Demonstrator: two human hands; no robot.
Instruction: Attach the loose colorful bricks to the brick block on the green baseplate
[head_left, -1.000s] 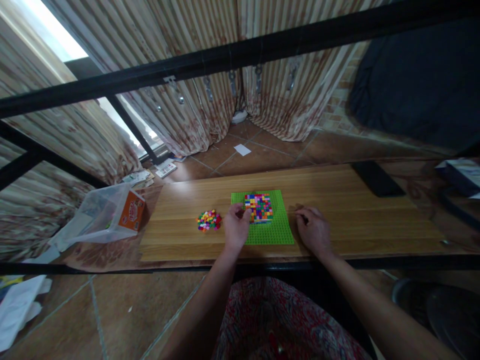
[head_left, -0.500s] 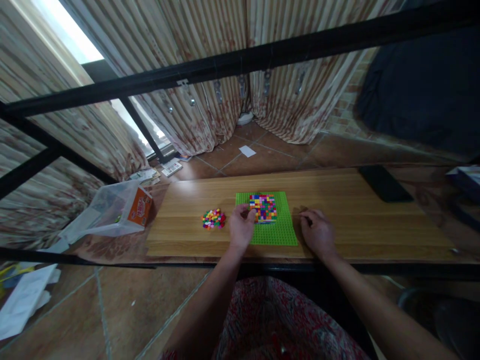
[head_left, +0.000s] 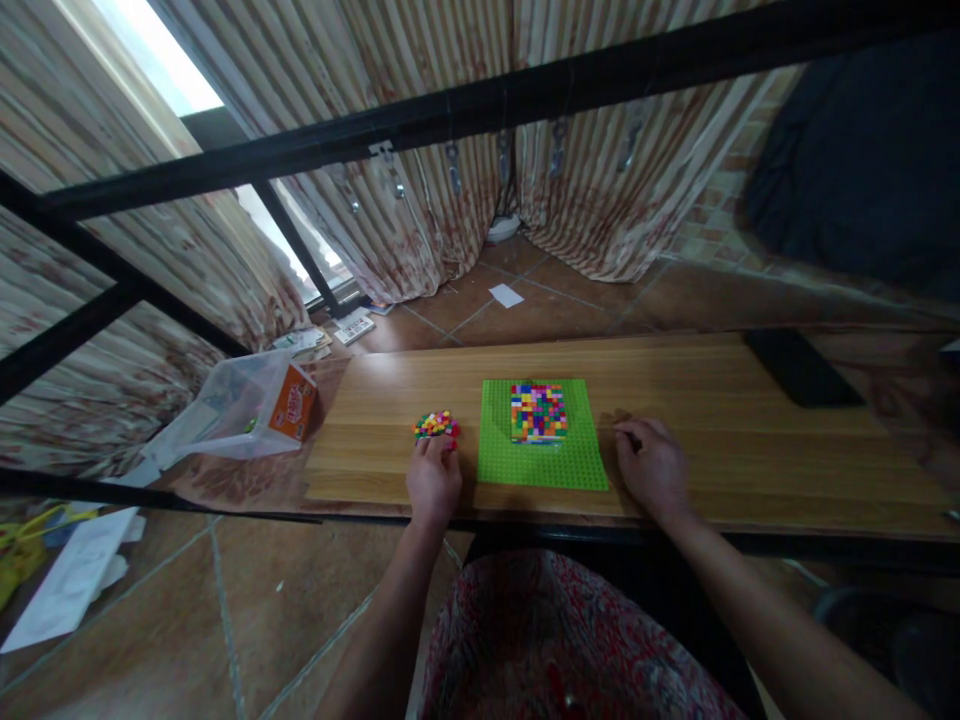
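Loose toy-brick pile (head_left: 434,423) at far side of nearer left hand (head_left: 433,482), finger closure indeterminable; right hand (head_left: 654,463) fingers curled together.

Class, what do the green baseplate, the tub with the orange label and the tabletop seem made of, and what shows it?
Green baseplate: probably moulded plastic, fairly matt; even colour and regular studs suggest it.
Tub: likely smooth, translucent plastic; its walls look see-through.
Tabletop: wood or wood-look laminate, slightly glossy; grain lines and pale glare show, but which is unclear.
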